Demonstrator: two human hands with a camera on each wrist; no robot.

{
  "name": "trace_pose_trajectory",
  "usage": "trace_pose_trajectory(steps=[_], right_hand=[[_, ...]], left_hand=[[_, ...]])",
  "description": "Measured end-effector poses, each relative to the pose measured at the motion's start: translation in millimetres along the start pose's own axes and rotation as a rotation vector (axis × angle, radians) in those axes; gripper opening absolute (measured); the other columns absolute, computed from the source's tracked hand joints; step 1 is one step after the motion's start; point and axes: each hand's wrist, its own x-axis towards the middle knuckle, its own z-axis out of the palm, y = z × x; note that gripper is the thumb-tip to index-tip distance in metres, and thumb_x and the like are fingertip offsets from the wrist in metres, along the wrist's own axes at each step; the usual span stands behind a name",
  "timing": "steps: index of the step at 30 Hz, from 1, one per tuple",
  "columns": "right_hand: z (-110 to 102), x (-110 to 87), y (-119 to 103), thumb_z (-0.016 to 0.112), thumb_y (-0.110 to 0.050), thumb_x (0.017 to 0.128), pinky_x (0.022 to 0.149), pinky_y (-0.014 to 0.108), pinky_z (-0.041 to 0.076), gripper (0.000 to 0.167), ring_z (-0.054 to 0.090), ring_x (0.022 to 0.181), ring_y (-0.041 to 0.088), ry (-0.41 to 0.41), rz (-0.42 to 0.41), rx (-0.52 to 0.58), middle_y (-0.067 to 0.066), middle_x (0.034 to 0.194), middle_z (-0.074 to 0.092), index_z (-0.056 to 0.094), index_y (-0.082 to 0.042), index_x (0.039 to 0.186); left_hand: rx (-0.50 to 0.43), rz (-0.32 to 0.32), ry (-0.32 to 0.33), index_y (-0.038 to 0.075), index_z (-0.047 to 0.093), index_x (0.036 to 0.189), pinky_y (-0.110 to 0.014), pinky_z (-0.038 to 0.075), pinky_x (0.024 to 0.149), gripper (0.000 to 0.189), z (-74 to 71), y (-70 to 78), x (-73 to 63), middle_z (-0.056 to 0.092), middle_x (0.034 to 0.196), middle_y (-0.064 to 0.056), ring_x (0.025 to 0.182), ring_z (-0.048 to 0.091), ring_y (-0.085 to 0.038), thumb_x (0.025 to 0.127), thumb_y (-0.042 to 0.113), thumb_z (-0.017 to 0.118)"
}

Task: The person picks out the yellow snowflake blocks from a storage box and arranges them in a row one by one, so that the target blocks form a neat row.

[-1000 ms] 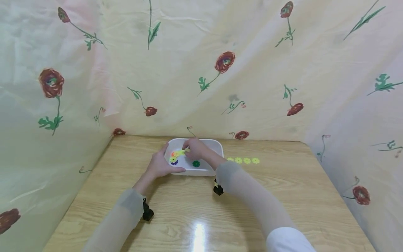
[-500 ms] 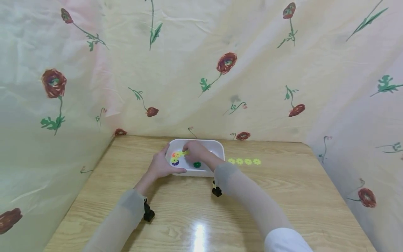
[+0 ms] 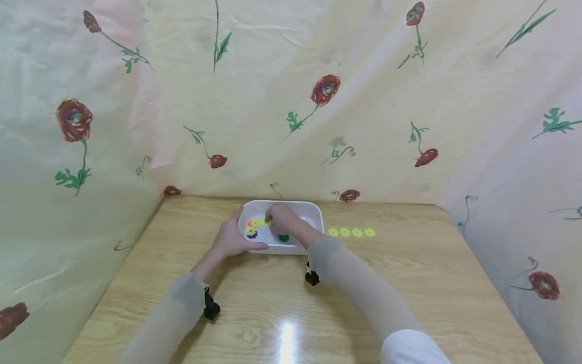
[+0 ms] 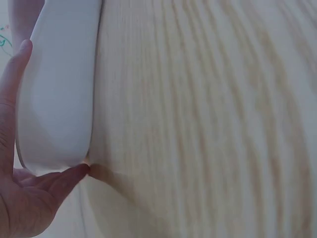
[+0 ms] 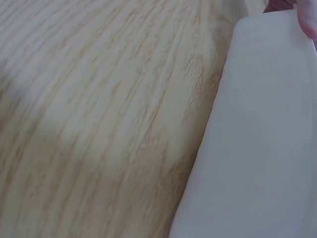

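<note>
A white plastic tub point(image 3: 313, 207) stands near the back of the table in the head view. My left hand point(image 3: 231, 239) grips its left end, thumb along the front rim; the left wrist view shows that hand point(image 4: 29, 198) around the tub's end point(image 4: 59, 94). Inside the tub, my right hand point(image 3: 284, 220) has its fingertips on a yellow flower-shaped plastic piece point(image 3: 269, 222) and seems to pinch it. To the left lie more yellow flower pieces point(image 3: 250, 230), an orange one point(image 3: 249, 223) and a dark blue one point(image 3: 252, 236). A green one point(image 3: 284, 237) sits below the right hand.
Several yellow flower pieces point(image 3: 345, 232) lie in a row on the wooden table point(image 3: 409, 283), right of the tub. A flowered cloth point(image 3: 254, 101) hangs behind and at both sides. The right wrist view shows mostly the tub's outer wall point(image 5: 257, 129).
My right hand has lowered slightly inside the tub, its fingers closing together at a yellow piece. The left hand keeps its place on the tub.
</note>
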Motion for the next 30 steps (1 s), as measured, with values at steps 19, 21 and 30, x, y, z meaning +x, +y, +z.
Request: trace_pose_trajectory(steps=[19, 21, 30], right_hand=[[-3, -3.0, -2, 0.077, -0.008, 0.096, 0.111, 0.037, 0.053, 0.024, 0.069, 0.12, 0.024, 0.02, 0.029, 0.003, 0.008, 0.125, 0.077, 0.079, -0.009, 0.12], [-2, -3.6, -2, 0.077, -0.008, 0.096, 0.111, 0.037, 0.054, 0.024, 0.069, 0.12, 0.024, 0.024, 0.023, -0.001, 0.008, 0.125, 0.077, 0.079, -0.009, 0.12], [-9, -11.9, -1, 0.078, -0.009, 0.096, 0.109, 0.04, 0.055, 0.025, 0.069, 0.121, 0.027, 0.041, 0.013, 0.025, 0.01, 0.125, 0.076, 0.077, -0.007, 0.121]], left_hand=[[0.106, -0.004, -0.123, -0.001, 0.016, 0.169, -0.057, 0.042, 0.121, 0.142, -14.2, 12.5, 13.2, 0.041, 0.165, -0.026, 0.144, 0.049, -0.041, 0.067, 0.049, 0.101], [0.105, -0.003, -0.121, -0.001, 0.017, 0.169, -0.057, 0.042, 0.121, 0.141, -13.5, 13.2, 13.2, 0.041, 0.165, -0.026, 0.145, 0.049, -0.041, 0.067, 0.049, 0.101], [0.094, -0.011, -0.128, -0.001, 0.017, 0.169, -0.058, 0.044, 0.119, 0.139, -11.1, 10.2, 9.8, 0.041, 0.165, -0.026, 0.142, 0.051, -0.04, 0.069, 0.05, 0.1]])
